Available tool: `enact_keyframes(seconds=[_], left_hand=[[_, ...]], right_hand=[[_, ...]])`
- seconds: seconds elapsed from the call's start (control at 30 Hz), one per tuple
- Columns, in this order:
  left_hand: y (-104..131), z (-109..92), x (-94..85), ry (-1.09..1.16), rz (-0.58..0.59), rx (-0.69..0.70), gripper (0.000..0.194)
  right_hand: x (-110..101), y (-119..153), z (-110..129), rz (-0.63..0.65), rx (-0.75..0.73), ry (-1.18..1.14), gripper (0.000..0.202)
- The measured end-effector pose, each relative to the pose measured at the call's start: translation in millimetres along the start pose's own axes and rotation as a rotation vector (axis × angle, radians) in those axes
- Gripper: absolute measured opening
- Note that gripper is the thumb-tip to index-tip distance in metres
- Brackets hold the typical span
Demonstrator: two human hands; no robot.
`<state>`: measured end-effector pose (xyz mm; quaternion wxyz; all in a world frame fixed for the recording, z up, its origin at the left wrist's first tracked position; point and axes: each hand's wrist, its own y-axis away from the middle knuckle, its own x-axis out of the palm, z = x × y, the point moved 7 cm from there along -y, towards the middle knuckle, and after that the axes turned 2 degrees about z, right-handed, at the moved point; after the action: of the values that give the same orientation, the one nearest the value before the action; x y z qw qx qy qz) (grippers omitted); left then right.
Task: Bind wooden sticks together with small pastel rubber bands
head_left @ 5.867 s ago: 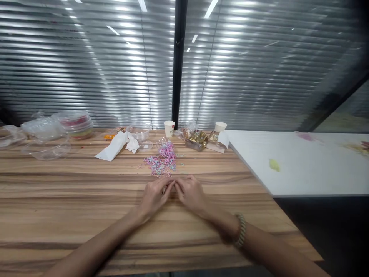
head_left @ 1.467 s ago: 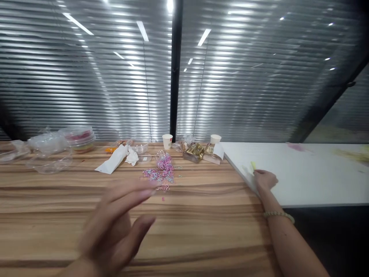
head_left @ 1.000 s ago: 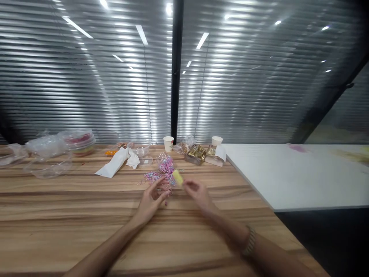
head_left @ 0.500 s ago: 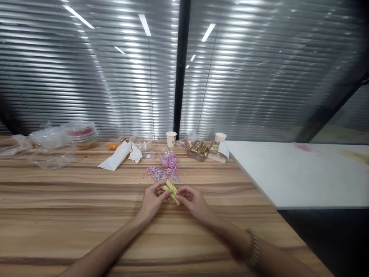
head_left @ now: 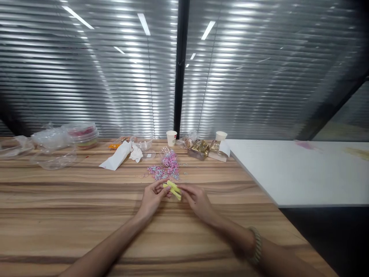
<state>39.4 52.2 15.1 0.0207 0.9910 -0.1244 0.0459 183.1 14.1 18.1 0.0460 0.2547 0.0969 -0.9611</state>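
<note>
Two slim yellow strips [head_left: 174,189] lie close together, slanting down to the right, between my hands over the wooden table. My left hand [head_left: 152,196] pinches them near their upper left end, thumb on top. From the other side, my right hand [head_left: 198,200] has its thumb and index finger closed at the strips' right end. What the strips are made of is too small to tell. Just beyond my fingers is a heap of small pink, purple and pale blue rings [head_left: 165,168], partly spilling from a clear bag.
A paper cup [head_left: 171,138] stands behind the heap, with gold-wrapped packets [head_left: 199,149] and a second cup [head_left: 221,135] to its right. White paper [head_left: 117,156], a crumpled tissue [head_left: 136,153] and clear plastic containers [head_left: 83,134] lie left. A white table [head_left: 311,173] adjoins at right.
My right hand has shifted slightly to the right, its index finger straighter along the strips' end. The strips have turned a little flatter. My left hand stays nearly in place.
</note>
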Motion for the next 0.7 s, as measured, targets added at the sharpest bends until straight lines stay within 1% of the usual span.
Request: enact_keyframes(seconds=[0.23, 0.37, 0.5, 0.63, 0.7], left_hand=[[3.2, 2.1, 5.8, 0.063, 0.045, -0.042, 0.065], [5.0, 0.2, 7.7, 0.086, 0.086, -0.048, 0.061], [3.5, 2.8, 7.8, 0.105, 0.108, -0.058, 0.053], [1.3, 7.0, 9.1, 0.068, 0.127, -0.077, 0.049], [0.8, 7.2, 9.6, 0.047, 0.129, -0.070, 0.049]], right_hand=[[-1.0, 1.6, 4.5, 0.030, -0.025, 0.086, 0.042], [1.2, -0.3, 4.8, 0.041, -0.084, 0.126, 0.039], [0.1, -1.3, 5.4, 0.016, -0.168, 0.137, 0.038], [-3.5, 0.6, 0.2, -0.037, -0.132, 0.206, 0.038], [-4.1, 2.1, 0.1, -0.062, -0.138, 0.264, 0.040]])
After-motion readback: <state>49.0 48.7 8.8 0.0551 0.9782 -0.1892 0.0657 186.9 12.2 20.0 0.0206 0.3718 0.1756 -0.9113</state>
